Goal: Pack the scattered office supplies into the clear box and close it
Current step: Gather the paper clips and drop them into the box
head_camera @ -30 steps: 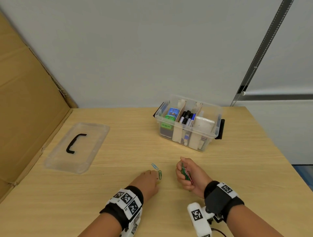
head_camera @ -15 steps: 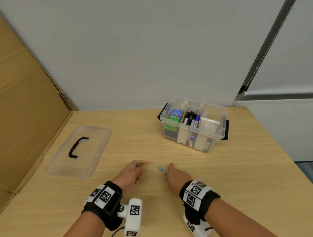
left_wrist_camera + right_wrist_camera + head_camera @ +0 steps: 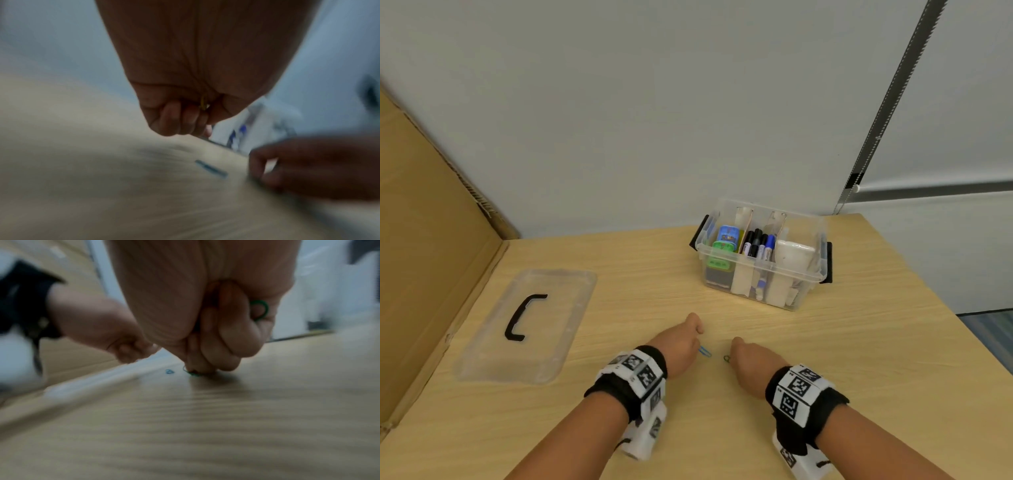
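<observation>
The clear box (image 3: 812, 274) stands open at the back right, holding markers and other supplies. On the table between my hands lies a blue paper clip (image 3: 705, 351). My left hand (image 3: 683, 339) is curled into a fist just left of it, and the left wrist view shows a yellow paper clip (image 3: 203, 102) tucked in that fist. My right hand (image 3: 744, 353) is curled too, with a green paper clip (image 3: 260, 309) poking out of the fist. Its fingertips (image 3: 202, 368) press on another green clip (image 3: 727, 358) on the table.
The box's clear lid (image 3: 558, 308) with a black handle lies flat at the left, beside a tall cardboard sheet (image 3: 431, 257). Behind the wooden table (image 3: 859, 342) is a wall, and the table's right edge drops to the floor.
My left hand has lifted a clip off the table and closed round it. My right hand has turned palm down and come down onto the table beside the blue clip.
</observation>
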Action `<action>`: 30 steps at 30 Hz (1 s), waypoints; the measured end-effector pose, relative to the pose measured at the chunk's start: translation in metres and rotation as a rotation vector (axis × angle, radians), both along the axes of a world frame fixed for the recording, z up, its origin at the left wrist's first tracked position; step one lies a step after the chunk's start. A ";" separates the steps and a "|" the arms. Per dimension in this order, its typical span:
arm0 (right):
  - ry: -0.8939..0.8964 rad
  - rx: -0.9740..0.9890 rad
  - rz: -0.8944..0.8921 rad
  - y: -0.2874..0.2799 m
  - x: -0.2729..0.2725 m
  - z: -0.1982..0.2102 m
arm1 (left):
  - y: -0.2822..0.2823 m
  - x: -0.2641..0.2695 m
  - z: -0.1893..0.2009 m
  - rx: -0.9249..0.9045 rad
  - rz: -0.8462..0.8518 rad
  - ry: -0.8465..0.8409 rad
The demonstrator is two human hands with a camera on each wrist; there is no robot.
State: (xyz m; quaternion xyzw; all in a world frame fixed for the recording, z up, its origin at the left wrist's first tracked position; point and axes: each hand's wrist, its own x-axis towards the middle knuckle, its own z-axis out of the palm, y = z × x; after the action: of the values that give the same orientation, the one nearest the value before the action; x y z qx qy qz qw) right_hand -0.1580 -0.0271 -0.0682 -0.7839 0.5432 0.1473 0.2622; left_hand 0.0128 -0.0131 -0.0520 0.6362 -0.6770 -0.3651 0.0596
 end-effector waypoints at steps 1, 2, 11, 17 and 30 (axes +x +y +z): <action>-0.027 0.024 -0.030 -0.002 -0.007 0.000 | 0.002 -0.003 0.001 -0.003 -0.093 -0.129; -0.050 0.040 -0.056 -0.005 -0.015 0.003 | 0.004 -0.006 0.001 -0.001 -0.157 -0.215; -0.283 -0.200 -0.123 -0.044 -0.060 0.115 | 0.010 -0.024 -0.003 -0.007 -0.287 -0.506; -0.267 -0.238 -0.137 -0.062 -0.068 0.137 | 0.006 -0.025 0.005 0.110 -0.212 -0.539; 0.310 -0.207 -0.059 -0.144 -0.040 0.131 | 0.015 0.006 0.004 0.115 0.046 -0.197</action>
State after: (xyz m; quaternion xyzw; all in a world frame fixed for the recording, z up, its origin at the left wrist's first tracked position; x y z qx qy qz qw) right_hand -0.1983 -0.1710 0.0623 -0.7585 0.6119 0.2019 0.0974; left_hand 0.0191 0.0015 -0.0482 0.6868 -0.6428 -0.3375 -0.0356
